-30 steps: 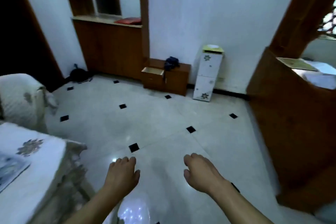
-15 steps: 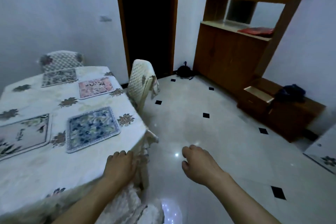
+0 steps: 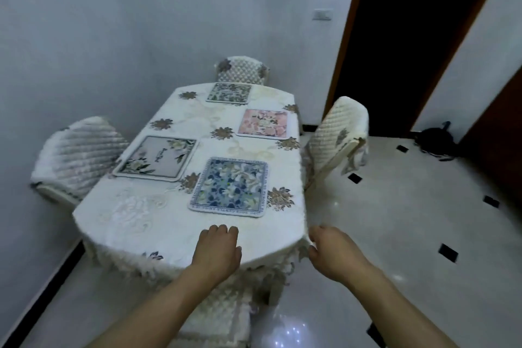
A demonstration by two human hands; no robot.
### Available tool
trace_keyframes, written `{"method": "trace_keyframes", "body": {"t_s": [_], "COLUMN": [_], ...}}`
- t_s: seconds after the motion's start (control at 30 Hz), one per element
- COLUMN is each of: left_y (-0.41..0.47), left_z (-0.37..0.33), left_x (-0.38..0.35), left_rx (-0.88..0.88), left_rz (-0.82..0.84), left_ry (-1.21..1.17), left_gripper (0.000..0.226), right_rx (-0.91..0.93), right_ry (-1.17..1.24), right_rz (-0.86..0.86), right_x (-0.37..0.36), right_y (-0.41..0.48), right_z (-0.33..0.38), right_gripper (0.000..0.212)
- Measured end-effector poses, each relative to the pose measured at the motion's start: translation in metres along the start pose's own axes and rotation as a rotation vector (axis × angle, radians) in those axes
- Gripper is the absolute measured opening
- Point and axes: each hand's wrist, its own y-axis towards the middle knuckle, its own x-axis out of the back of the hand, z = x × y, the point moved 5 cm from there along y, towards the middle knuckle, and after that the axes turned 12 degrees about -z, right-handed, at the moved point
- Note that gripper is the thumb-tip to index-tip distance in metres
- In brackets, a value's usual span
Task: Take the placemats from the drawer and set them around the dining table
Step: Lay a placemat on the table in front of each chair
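Observation:
The dining table (image 3: 135,223) wears a white floral cloth and carries several placemats. A blue floral placemat (image 3: 230,187) lies nearest me, a grey one with flowers (image 3: 156,158) to its left, a pink one (image 3: 264,123) behind it and a green-edged one (image 3: 229,92) at the far end. My left hand (image 3: 217,248) hovers over the table's near edge, fingers curled, holding nothing. My right hand (image 3: 329,253) hangs just off the table's right corner, also empty. The drawer is out of view.
Three cloth-covered chairs stand around the table: one at the left (image 3: 76,155), one at the far end (image 3: 243,69), one at the right (image 3: 340,133). A fourth chair back (image 3: 223,316) sits below my arms. A dark doorway (image 3: 395,37) and a black bag (image 3: 436,141) lie to the right.
My view has swung left from the cabinet with the open drawer to the table. Both hands stay empty and in front of me; the left now reaches over the table edge.

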Motion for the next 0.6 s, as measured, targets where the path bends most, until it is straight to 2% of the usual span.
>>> {"method": "trace_keyframes", "body": {"t_s": [0.27,0.6], "left_y": [-0.002,0.047], "left_z": [-0.012,-0.009], "left_x": [-0.005,-0.034], "left_rx": [0.381,0.606], "left_rz": [0.087,0.099], "left_ry": [0.044,-0.012], "left_gripper": [0.031,0.029], "right_rx": [0.337,0.514], "right_ry": [0.021,0.006], "right_rz": [0.089,0.243], "right_x": [-0.004,-0.04], "right_y": [0.093,0.199], "right_z": [-0.033,-0.025], "right_gripper": [0.011,0.01]}}
